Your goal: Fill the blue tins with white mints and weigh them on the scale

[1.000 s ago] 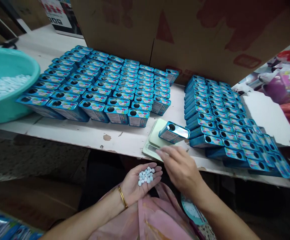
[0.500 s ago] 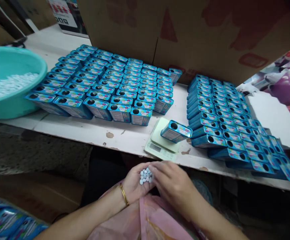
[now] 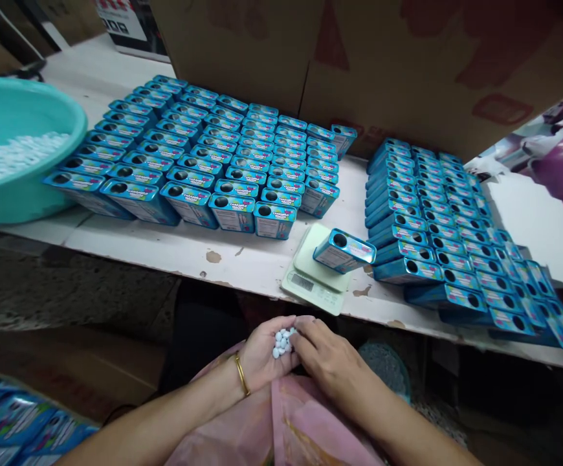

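Note:
Several small pale blue candies lie in the cupped palm of my left hand, which has a gold bangle on its wrist. Over the far side of that palm my right hand bends its fingers down, close together, their tips at the candies. Whether a candy is pinched between them is hidden. Just beyond my hands, at the table's front edge, a pale green scale carries one blue tin with a dark round opening on top.
Rows of blue tins stand on the white table at left, and more blue tins at right. A turquoise basin of pale candies stands far left. Behind rises a large cardboard box. Blue packages lie lower left.
The fingers of my right hand have shifted slightly on the candies in my left palm. My left hand stays cupped. The view has tilted a little; the tin stays on the scale.

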`<state>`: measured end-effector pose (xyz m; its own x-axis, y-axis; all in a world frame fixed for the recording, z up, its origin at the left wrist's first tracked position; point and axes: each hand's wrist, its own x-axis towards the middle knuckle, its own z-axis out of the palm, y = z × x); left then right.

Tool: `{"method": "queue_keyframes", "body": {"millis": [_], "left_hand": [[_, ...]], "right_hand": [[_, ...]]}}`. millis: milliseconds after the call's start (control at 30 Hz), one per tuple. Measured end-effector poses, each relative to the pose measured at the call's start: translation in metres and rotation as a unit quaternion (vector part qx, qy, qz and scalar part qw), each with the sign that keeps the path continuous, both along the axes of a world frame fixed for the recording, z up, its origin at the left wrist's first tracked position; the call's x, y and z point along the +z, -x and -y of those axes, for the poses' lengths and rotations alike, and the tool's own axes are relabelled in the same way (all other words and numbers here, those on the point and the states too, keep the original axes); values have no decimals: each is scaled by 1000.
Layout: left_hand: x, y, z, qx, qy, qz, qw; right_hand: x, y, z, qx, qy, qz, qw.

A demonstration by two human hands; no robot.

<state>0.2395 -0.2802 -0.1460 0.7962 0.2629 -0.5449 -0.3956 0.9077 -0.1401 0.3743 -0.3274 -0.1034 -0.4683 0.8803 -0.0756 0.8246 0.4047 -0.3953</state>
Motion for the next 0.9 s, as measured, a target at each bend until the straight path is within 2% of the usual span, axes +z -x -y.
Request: {"method": "queue_keyframes", "body": {"millis": [167,267,333,400,533,600,767,900], "left_hand": [[-5,0,1,13,-28,-14,999],[-4,-2,-3,23,-32,-11,999],[2,-5,-8,42,-47,-1,998],[11,-9,-16,61,-71,10,996],[27,-15,-29,61,-110,2,992],[29,-14,-30,57,-108,-8,992],[22,-9,-24,53,-88,-38,994],[18,-5,-18,48,-82,-44,994]], "right_hand": [[-7,1,-2,-10,0,-32,999],[-11,-5,-7,-20,-31,-96,995],[-4,-13,-14,-38,-54,-150,986],[11,-25,-26,-66,-82,-180,978],[49,-51,-59,-129,-157,-150,968],[59,-62,-75,-140,-185,-124,965],[55,-76,-101,-130,-209,-74,966],[56,-76,-93,-152,-222,-79,960]]}}
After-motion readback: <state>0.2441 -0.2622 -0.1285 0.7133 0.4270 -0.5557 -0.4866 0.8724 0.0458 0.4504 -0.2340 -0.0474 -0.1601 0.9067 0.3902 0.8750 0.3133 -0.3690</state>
